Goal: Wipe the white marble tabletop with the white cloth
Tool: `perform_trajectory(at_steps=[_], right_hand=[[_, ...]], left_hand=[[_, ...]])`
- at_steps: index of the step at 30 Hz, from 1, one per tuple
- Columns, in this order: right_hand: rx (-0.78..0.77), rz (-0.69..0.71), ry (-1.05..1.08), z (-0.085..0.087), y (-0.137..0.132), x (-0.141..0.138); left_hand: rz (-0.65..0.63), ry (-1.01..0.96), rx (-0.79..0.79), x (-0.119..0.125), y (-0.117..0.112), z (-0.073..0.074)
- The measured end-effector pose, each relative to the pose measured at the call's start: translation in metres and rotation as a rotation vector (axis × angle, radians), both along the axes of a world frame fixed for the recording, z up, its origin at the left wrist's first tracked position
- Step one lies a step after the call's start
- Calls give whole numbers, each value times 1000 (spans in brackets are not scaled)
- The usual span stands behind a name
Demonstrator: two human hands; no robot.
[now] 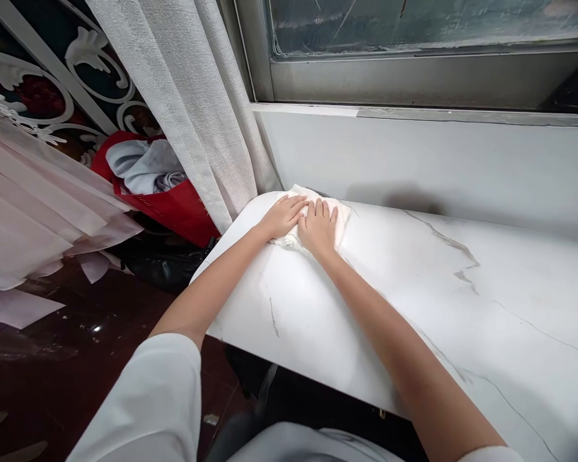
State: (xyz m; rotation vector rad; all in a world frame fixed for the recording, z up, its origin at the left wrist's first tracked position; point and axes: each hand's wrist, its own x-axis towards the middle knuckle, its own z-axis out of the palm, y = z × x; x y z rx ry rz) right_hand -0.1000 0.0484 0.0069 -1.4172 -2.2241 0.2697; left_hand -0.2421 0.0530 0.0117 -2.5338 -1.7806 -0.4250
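Note:
A white cloth [343,221] lies spread at the far left end of a white marble-patterned table [318,314], close to the wall. My left hand [283,217] rests flat on the cloth's left part, fingers stretched toward the right. Beside it, my right hand [318,228] presses on the middle of the cloth with its fingers extended forward. The two hands nearly touch at the fingertips. Both palms face down, and part of the cloth is hidden under them.
A pale curtain [192,96] hangs by the table's left end. Left of it stand a red bag [173,212] with folded clothes and a black bag [161,266] on the dark floor. Pink fabric [38,199] drapes at far left. A window frame [390,80] runs above the wall.

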Motion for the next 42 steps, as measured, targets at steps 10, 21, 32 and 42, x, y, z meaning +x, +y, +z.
perform_trajectory(at_steps=[10,21,32,42], right_hand=[[-51,87,-37,2,-70,30],[-199,348,-56,14,-145,96],[-104,404,-114,8,-159,155],[-10,218,-145,-1,-72,161]], left_hand=[[-12,5,2,21,-80,-1],[135,42,103,84,-191,-3],[170,76,102,144,-213,-1],[144,29,24,156,-107,2]])
